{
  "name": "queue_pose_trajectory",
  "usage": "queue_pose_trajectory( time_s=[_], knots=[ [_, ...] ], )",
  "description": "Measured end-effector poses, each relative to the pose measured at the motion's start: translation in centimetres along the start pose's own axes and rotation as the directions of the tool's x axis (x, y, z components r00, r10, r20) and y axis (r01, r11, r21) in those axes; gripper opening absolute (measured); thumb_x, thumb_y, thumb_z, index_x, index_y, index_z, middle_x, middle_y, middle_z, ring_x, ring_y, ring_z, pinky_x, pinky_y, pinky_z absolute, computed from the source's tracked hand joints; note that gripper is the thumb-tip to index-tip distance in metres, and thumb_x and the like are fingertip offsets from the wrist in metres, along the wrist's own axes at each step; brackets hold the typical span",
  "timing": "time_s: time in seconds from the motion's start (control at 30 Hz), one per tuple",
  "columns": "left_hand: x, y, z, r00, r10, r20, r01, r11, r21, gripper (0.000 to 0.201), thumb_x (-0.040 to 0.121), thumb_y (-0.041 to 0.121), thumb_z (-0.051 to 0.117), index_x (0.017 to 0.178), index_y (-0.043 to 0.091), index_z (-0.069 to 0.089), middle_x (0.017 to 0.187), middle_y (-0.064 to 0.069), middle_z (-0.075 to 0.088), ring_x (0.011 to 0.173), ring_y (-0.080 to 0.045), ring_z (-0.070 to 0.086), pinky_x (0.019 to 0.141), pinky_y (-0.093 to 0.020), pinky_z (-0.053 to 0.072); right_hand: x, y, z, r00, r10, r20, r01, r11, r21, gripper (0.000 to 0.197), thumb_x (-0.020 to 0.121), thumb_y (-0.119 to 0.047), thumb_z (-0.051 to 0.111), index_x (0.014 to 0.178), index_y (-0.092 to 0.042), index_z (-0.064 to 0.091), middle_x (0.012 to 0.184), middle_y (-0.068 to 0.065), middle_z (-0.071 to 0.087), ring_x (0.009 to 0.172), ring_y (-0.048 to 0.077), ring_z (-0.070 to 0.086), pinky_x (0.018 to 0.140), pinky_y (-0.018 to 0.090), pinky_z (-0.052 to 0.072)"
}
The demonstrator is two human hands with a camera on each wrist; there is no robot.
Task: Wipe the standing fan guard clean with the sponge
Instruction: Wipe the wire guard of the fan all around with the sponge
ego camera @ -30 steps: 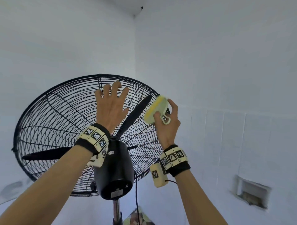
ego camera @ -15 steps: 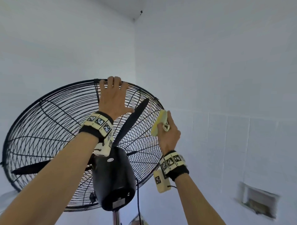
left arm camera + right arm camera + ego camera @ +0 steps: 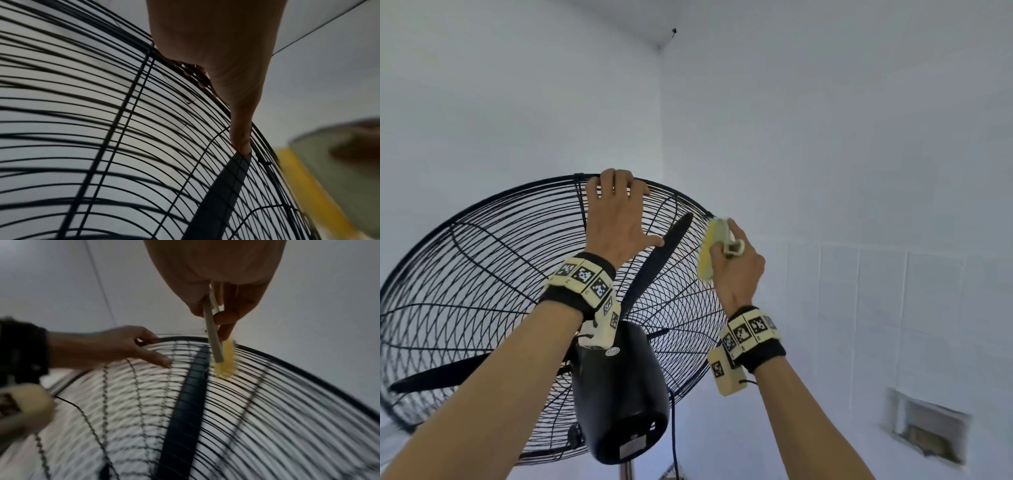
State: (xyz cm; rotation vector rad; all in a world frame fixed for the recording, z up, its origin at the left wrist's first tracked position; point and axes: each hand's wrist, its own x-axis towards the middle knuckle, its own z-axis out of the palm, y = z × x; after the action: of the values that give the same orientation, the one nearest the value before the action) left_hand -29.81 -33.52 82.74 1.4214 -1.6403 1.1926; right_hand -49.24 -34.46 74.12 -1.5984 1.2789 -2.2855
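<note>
I am hooking my left hand [image 3: 616, 219] over the top rim of the fan guard [image 3: 482, 274], fingers curled round the wire, thumb spread flat against the mesh. My right hand [image 3: 736, 267] is pinching the sponge [image 3: 710, 250] by its pale handle, pressing the yellow face against the guard's upper right edge, just beside a dark blade [image 3: 654, 263] behind the wires. I am judging the risks here: pushing too hard could be tipping the stand or flexing thin wires toward the blade, and the narrow pinch could be letting the sponge twist and slip off the curved rim.
</note>
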Motion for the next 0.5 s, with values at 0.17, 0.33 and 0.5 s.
queue_pose_trajectory(
  time_s=[0.17,0.33,0.5],
  knots=[
    [-0.2,0.3,-0.4,1.000,-0.008,-0.020,0.008,1.000,-0.029,0.101,0.047,0.072,0.089,0.123,0.013,0.057,0.128,-0.014,0.050,0.125,-0.036,0.041,0.108,-0.053,0.027,-0.8,-2.8,1.7,0.975,-0.224,0.004,0.224,0.974,0.046,0.029,0.101,-0.030,0.061,0.129,-0.028,0.067,0.074,0.002,0.070,0.057,0.019,0.062,0.059,0.032,0.056],
    [-0.6,0.5,-1.2,1.000,-0.028,0.003,0.028,1.000,0.000,0.102,0.049,0.075,0.086,0.124,0.014,0.056,0.130,-0.013,0.050,0.126,-0.036,0.040,0.110,-0.053,0.028,0.0,2.5,-1.7,0.998,0.058,-0.010,-0.058,0.965,-0.255,0.040,0.103,-0.026,0.059,0.143,-0.029,0.060,0.106,0.012,0.075,0.081,0.016,0.051,0.086,0.031,0.050],
    [-0.7,1.6,-1.7,1.000,-0.011,0.011,0.010,0.999,0.035,0.101,0.053,0.077,0.083,0.126,0.014,0.055,0.131,-0.012,0.049,0.127,-0.035,0.040,0.110,-0.052,0.029,2.1,1.0,-0.8,0.999,-0.045,-0.025,0.034,0.942,-0.333,0.028,0.104,-0.023,0.057,0.130,-0.016,0.065,0.094,0.011,0.072,0.080,0.025,0.061,0.071,0.027,0.042]
  ],
)
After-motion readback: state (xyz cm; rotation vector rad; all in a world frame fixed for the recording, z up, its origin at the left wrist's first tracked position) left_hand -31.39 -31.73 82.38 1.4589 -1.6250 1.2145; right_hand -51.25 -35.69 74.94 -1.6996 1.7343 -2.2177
